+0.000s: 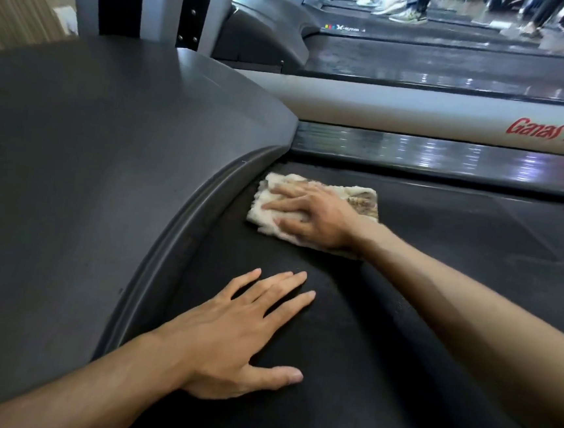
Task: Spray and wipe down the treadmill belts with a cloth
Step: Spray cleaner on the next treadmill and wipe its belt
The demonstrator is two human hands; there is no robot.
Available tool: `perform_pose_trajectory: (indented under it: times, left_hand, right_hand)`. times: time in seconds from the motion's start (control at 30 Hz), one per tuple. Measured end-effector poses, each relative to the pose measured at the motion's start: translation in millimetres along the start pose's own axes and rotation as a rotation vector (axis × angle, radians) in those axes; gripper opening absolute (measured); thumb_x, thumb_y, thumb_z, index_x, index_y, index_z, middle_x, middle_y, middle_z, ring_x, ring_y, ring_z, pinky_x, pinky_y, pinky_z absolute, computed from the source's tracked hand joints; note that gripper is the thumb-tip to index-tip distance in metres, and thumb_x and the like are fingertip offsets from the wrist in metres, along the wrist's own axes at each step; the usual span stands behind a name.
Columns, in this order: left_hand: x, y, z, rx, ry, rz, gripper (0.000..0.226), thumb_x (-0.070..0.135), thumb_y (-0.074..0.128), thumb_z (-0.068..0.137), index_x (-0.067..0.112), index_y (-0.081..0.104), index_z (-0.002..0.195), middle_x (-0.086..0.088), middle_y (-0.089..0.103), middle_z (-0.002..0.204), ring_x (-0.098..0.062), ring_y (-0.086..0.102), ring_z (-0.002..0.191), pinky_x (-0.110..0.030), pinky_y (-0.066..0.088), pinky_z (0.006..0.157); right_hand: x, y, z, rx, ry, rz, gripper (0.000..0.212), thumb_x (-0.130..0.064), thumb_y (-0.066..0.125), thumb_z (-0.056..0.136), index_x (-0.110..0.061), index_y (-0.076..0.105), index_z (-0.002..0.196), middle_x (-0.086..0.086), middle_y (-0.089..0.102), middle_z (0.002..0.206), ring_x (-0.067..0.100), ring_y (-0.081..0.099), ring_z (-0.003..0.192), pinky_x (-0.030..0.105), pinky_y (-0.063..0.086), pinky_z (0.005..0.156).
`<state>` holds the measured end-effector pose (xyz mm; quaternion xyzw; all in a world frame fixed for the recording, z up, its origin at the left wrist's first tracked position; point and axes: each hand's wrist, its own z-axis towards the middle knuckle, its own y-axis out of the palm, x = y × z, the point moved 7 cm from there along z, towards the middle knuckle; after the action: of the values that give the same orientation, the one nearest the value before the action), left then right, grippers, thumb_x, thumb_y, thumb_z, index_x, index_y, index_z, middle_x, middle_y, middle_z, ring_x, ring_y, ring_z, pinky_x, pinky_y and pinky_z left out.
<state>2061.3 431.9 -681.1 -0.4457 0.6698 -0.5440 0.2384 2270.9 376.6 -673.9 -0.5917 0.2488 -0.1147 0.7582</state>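
While the right hand [311,214] presses flat on a folded, off-white cloth [360,200], fingers straight and spread toward nine o'clock, the cloth lies on the black treadmill belt [440,261] just beside the curved edge of the dark grey motor cover [110,130]. The cloth's end at three o'clock of the hand shows brownish soiling. The left hand [246,330] rests palm down on the belt at six o'clock of the cloth, well apart from it, fingers straight and slightly fanned, thumb out to the side, holding nothing. At twelve o'clock of the cloth runs a ribbed side rail [449,156], and beyond it a pale frame bar [385,110] with red lettering. Farther off at twelve to one o'clock stand more treadmills [423,62], with people's shoes [407,15] on them, blurred.
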Motion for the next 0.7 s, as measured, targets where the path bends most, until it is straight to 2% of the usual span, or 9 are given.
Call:
perform_pose_trajectory:
  times: [0.1, 0.17, 0.23, 0.33, 0.37, 0.43, 0.5, 0.6, 0.7]
  left_hand:
    - [0, -1, 0, 0.012, 0.003, 0.007, 0.087, 0.076, 0.028, 0.096, 0.039, -0.023, 0.156, 0.020, -0.039, 0.158, 0.007, -0.038, 0.140, -0.035, -0.017, 0.123]
    - [0, -1, 0, 0.017, 0.009, 0.016, 0.087, 0.076, 0.028, 0.096, 0.038, -0.023, 0.156, 0.020, -0.038, 0.158, 0.007, -0.038, 0.140, -0.036, -0.016, 0.124]
    - [0, 1, 0, 0.015, 0.003, 0.009, 0.087, 0.076, 0.028, 0.096, 0.039, -0.023, 0.156, 0.020, -0.038, 0.158, 0.007, -0.037, 0.141, -0.036, -0.015, 0.124]
    - [0, -1, 0, 0.015, 0.002, 0.008, 0.087, 0.076, 0.029, 0.096, 0.040, -0.022, 0.156, 0.022, -0.037, 0.158, 0.008, -0.036, 0.141, -0.036, -0.014, 0.124]
    - [0, -1, 0, 0.017, 0.001, 0.011, 0.086, 0.076, 0.029, 0.096, 0.040, -0.021, 0.156, 0.022, -0.036, 0.159, 0.008, -0.036, 0.141, -0.035, -0.015, 0.124]
    - [-1, 0, 0, 0.025, -0.005, 0.016, 0.086, 0.076, 0.029, 0.096, 0.040, -0.020, 0.157, 0.022, -0.035, 0.159, 0.007, -0.036, 0.141, -0.036, -0.015, 0.124]
    - [-1, 0, 1, 0.036, 0.000, 0.021, 0.086, 0.076, 0.029, 0.096, 0.040, -0.019, 0.157, 0.021, -0.033, 0.160, 0.007, -0.034, 0.143, -0.037, -0.013, 0.125]
    - [-2, 0, -1, 0.029, -0.007, 0.020, 0.085, 0.075, 0.030, 0.096, 0.040, -0.018, 0.158, 0.021, -0.031, 0.161, 0.007, -0.032, 0.144, -0.037, -0.012, 0.125]
    - [2, -3, -2, 0.011, -0.020, 0.036, 0.085, 0.075, 0.028, 0.096, 0.040, -0.020, 0.157, 0.022, -0.031, 0.161, 0.007, -0.033, 0.143, -0.037, -0.012, 0.125]
  right_hand:
    - [50, -16, 6, 0.066, 0.321, -0.142, 0.050, -0.059, 0.039, 0.097, -0.045, 0.057, 0.142, -0.006, 0.046, 0.157, 0.026, 0.042, 0.144, 0.042, 0.035, 0.117]
    - [51, -15, 13, 0.092, 0.454, -0.250, 0.057, -0.065, 0.028, 0.094, -0.049, 0.055, 0.141, -0.009, 0.046, 0.155, 0.027, 0.046, 0.139, 0.044, 0.038, 0.112]
    - [27, -1, 10, 0.069, 0.370, -0.228, 0.060, -0.066, 0.025, 0.091, -0.051, 0.054, 0.142, -0.012, 0.042, 0.159, 0.025, 0.038, 0.146, 0.045, 0.031, 0.117]
    - [21, 1, -22, 0.032, 0.159, -0.073, 0.054, -0.063, 0.037, 0.094, -0.047, 0.057, 0.142, -0.011, 0.039, 0.162, 0.019, 0.028, 0.153, 0.044, 0.020, 0.125]
    - [34, -5, -32, 0.065, 0.175, -0.061, 0.054, -0.063, 0.038, 0.094, -0.046, 0.059, 0.140, -0.009, 0.042, 0.161, 0.020, 0.032, 0.152, 0.044, 0.023, 0.125]
    - [67, -22, -53, 0.171, 0.409, -0.128, 0.057, -0.068, 0.032, 0.092, -0.049, 0.058, 0.140, -0.012, 0.045, 0.159, 0.023, 0.039, 0.147, 0.046, 0.031, 0.120]
    - [82, -24, -67, 0.170, 0.627, -0.181, 0.052, -0.067, 0.032, 0.098, -0.051, 0.052, 0.143, -0.014, 0.039, 0.161, 0.025, 0.033, 0.149, 0.049, 0.026, 0.121]
    - [66, -19, -75, 0.093, 0.574, -0.111, 0.050, -0.067, 0.035, 0.100, -0.053, 0.049, 0.145, -0.015, 0.030, 0.166, 0.022, 0.023, 0.155, 0.050, 0.015, 0.125]
    - [62, -25, -99, 0.083, 0.466, -0.027, 0.067, -0.079, 0.025, 0.083, -0.057, 0.053, 0.139, -0.019, 0.033, 0.164, 0.017, 0.026, 0.154, 0.048, 0.017, 0.125]
